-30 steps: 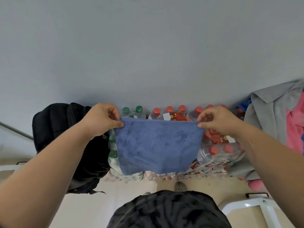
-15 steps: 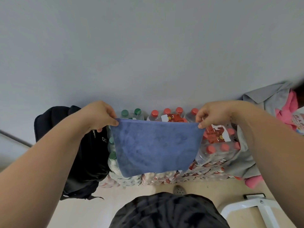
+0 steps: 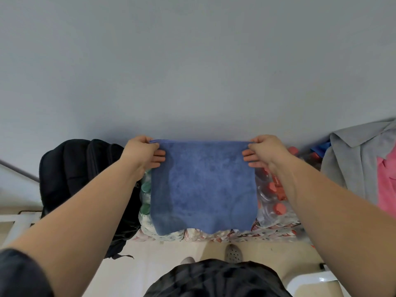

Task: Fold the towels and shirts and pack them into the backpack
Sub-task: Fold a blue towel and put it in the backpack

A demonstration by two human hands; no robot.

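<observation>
Towel: a blue towel [image 3: 202,189] was held up in the air between the two hands, hanging flat from its top edge.
Left hand: the left hand [image 3: 141,154] was clamped on the towel's top left corner, with its fingers curled over the front face.
Right hand: the right hand [image 3: 264,152] was pinched on the top right corner, so the hands were kept well apart and the edge taut.
Fold: two layers seemed to be shown along the top edge, so one fold was judged made; further folding was judged left.
Backpack: the black backpack [image 3: 70,179] was stood just left of the left hand; whether it was open could not be told.
Shirts: a grey shirt [image 3: 351,159] and a pink garment [image 3: 385,185] were left unfolded, right of the right hand.
Behind the towel: packs of bottled water [image 3: 276,202] were stacked.
Packing: nothing was seen packed.
</observation>
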